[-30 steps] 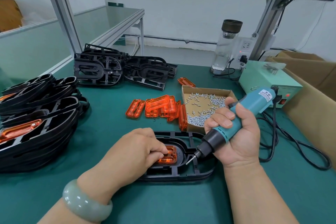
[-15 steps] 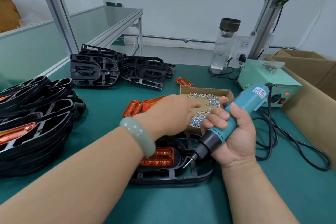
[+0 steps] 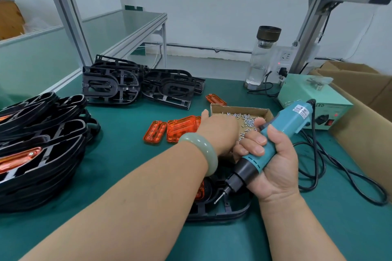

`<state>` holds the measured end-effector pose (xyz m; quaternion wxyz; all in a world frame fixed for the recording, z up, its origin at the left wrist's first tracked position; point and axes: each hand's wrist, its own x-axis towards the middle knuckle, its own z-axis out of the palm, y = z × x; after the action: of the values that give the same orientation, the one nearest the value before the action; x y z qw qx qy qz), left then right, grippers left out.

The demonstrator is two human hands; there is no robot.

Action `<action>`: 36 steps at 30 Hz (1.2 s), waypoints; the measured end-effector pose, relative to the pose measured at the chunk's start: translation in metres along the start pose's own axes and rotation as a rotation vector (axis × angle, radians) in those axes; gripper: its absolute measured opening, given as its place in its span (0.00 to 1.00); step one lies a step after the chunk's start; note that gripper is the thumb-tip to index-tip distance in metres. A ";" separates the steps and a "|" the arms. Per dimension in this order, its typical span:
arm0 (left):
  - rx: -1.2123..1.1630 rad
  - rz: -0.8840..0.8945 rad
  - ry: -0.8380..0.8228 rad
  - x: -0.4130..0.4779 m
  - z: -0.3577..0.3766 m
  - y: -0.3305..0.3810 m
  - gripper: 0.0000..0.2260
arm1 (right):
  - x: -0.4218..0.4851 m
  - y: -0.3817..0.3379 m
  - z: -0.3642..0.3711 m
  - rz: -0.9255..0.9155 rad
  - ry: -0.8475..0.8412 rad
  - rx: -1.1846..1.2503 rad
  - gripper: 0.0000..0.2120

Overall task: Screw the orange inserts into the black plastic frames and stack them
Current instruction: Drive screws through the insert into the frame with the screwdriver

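at the far left a stack of finished frames [image 3: 38, 154] is seen, with orange showing through. further back, bare black frames [image 3: 135, 85] are piled, and loose orange inserts [image 3: 176, 128] are laid just beside the screw box [image 3: 239, 110]. the left hand [image 3: 218, 131], pressed on the seated insert a second ago, has been lifted off and carried forward into that box. its fingertips are hidden, so whether a screw is pinched cannot be told. the frame in work [image 3: 231, 211] is left flat on the mat [image 3: 127, 165] under the forearm, its insert [image 3: 201, 189] seated but no longer held down. the electric screwdriver [image 3: 290, 121] is kept clamped in the right hand [image 3: 273, 165], its bit [image 3: 218, 198] tilted down just above the frame. a screw is judged to be being fetched, so driving is not yet begun.
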<state>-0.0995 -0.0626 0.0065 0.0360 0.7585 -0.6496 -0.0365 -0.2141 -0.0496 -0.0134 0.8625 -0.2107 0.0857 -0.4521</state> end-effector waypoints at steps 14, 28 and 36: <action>-0.303 -0.079 0.168 -0.009 -0.001 -0.006 0.16 | -0.001 0.001 0.001 -0.004 -0.001 0.008 0.04; -0.893 -0.097 0.496 -0.026 -0.009 -0.020 0.12 | 0.000 0.000 0.001 -0.011 -0.002 -0.013 0.05; -1.359 -0.348 0.545 -0.092 0.004 -0.044 0.10 | -0.004 -0.001 0.003 -0.053 -0.012 0.014 0.05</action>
<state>-0.0711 0.0351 -0.0013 0.6494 0.6432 -0.3230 -0.2457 -0.2155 -0.0461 -0.0106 0.8523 -0.2094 0.0717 -0.4740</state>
